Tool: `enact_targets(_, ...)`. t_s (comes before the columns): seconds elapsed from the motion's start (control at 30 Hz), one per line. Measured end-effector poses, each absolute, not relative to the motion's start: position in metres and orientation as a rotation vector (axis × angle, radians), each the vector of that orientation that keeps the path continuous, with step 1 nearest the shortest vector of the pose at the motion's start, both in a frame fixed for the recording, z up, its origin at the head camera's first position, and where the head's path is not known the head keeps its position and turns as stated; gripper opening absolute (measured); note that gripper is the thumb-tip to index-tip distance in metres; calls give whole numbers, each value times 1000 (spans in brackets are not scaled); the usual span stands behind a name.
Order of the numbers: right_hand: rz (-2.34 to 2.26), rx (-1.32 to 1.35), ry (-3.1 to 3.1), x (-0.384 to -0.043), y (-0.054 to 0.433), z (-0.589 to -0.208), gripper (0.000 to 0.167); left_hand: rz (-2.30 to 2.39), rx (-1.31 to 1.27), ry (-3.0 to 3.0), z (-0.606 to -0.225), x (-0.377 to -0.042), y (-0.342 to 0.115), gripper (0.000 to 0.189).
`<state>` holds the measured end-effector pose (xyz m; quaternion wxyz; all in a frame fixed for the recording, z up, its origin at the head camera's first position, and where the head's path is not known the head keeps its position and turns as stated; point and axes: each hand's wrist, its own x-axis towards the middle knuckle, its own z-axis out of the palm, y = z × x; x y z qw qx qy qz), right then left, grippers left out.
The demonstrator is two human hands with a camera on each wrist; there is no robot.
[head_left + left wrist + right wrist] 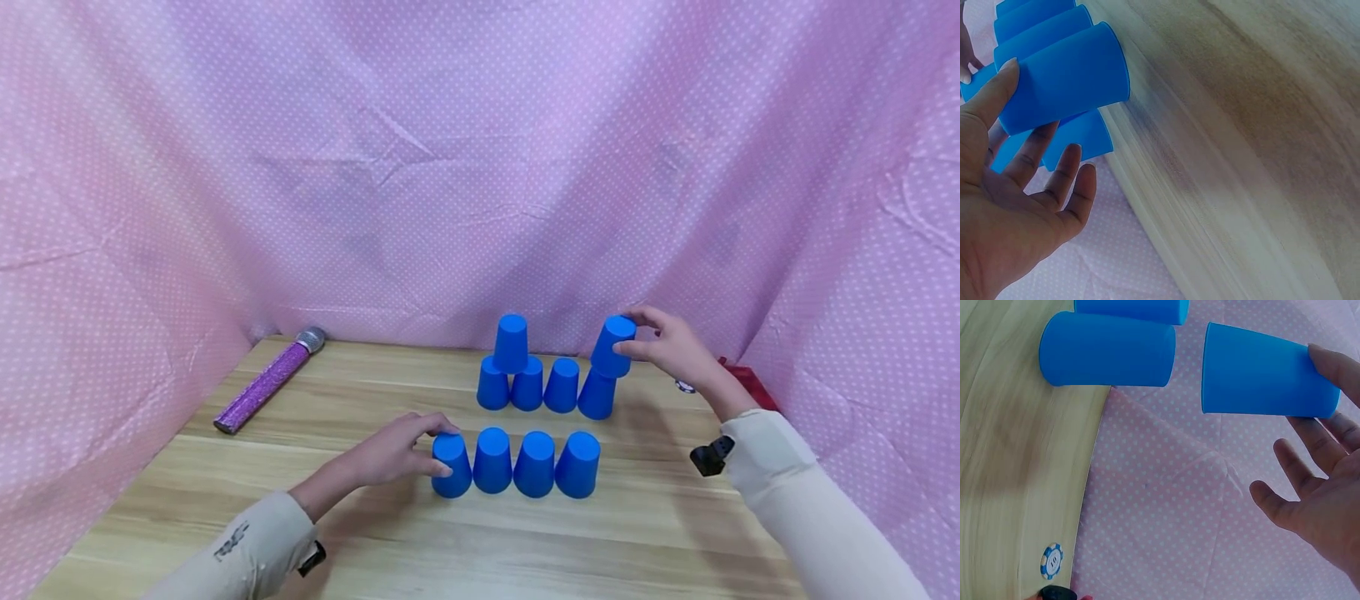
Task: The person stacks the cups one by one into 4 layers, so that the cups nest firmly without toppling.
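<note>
Upside-down blue cups stand in two rows on the wooden table. My left hand [397, 450] pinches the leftmost front-row cup [452, 468] between thumb and index finger near its base; its other fingers are spread in the left wrist view. My right hand [667, 346] grips another blue cup [1266, 375] by its narrow end, raised over the rightmost back-row cup [597, 395]. A gap shows between those two cups in the right wrist view. At the back row's left, one cup [512, 343] rests across two cups below it.
A purple glittery microphone [266, 387] lies at the table's left. A poker chip [1052, 561] and a red item [753, 387] are at the back right, beyond my right hand. Pink polka-dot cloth [480, 167] hangs around the table [420, 550].
</note>
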<state>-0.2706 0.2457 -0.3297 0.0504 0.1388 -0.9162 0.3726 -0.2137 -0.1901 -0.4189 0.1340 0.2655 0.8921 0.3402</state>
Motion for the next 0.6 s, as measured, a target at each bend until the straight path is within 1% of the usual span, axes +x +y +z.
enact_targets(0.23, 1206, 411, -2790, -282, 233, -333, 59, 983, 780, 2586, -419, -214, -192, 43)
enact_targets(0.6, 1262, 419, -2794, -287, 222, -337, 59, 972, 778, 2599, -418, -214, -191, 45)
